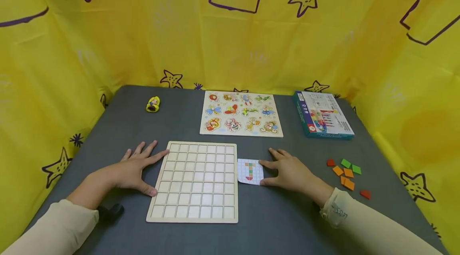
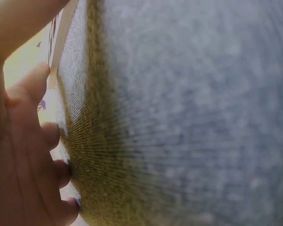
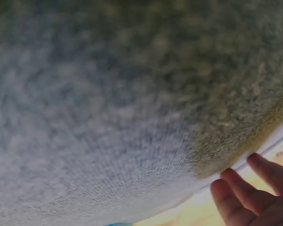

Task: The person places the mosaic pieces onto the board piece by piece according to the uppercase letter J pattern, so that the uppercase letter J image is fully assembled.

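A pale wooden grid board (image 1: 194,183) with rows of square recesses lies on the dark table. My left hand (image 1: 134,171) is spread at its left side, index fingertip and thumb tip touching the edge. Against the board's right edge lies a small white pattern card (image 1: 242,177), printed with a grid and a hook-shaped figure of coloured squares. The right hand (image 1: 291,171) rests at the card's right side, index fingertip and thumb touching its two corners. In the left wrist view the fingers (image 2: 35,80) reach to the board's edge; the right wrist view shows fingertips (image 3: 228,188) near the table surface.
Loose orange tiles (image 1: 347,184), green tiles (image 1: 355,169) and red pieces (image 1: 365,194) lie right of the right hand. Behind the board are an insect picture puzzle (image 1: 240,113), a teal-sided box (image 1: 325,115) and a small yellow figure piece (image 1: 153,104). Yellow cloth (image 1: 230,47) surrounds the table.
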`<state>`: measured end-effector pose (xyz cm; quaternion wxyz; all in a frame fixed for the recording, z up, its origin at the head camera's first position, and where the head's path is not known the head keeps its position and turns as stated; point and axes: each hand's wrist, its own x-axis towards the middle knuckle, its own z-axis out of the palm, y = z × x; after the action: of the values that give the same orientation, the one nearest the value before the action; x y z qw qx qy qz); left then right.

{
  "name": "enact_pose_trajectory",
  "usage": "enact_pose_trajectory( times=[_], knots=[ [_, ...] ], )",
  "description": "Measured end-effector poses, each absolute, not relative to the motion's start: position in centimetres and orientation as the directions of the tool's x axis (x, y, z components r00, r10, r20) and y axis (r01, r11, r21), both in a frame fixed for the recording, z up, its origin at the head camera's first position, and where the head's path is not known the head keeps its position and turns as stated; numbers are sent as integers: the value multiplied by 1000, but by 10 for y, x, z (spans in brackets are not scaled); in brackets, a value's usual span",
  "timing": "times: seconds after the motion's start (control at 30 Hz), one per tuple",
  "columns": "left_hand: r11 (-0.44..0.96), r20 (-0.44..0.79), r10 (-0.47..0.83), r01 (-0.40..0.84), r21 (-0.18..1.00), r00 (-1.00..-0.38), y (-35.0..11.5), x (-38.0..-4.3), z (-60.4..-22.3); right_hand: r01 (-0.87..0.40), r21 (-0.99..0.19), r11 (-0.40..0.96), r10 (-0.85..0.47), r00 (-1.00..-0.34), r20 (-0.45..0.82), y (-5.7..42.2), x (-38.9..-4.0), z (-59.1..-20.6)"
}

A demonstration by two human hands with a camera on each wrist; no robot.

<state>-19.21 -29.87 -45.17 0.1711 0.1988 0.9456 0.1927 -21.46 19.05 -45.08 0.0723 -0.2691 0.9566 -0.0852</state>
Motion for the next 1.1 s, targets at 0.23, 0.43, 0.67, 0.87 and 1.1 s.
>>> enact_pose_trajectory(
  times=[0.23,0.43,0.67,0.87,1.1],
  knots=[
    [856,-276,447,317,409,-851,-295,-197,-444,-475,-202,856,-507,-848,-155,192,-220,-443],
    [866,-256,454,355,352,-853,-287,-199,-445,-466,-208,860,-499,-855,-145,209,-220,-442],
    [851,-238,497,416,320,-834,-259,-203,-449,-441,-230,868,-482,-860,-170,240,-216,-443],
    [845,-248,510,426,323,-824,-234,-201,-451,-425,-242,872,-467,-871,-155,271,-207,-443],
    [834,-232,533,460,303,-814,-211,-205,-451,-390,-229,892,-428,-891,-149,302,-203,-444]
  ],
)
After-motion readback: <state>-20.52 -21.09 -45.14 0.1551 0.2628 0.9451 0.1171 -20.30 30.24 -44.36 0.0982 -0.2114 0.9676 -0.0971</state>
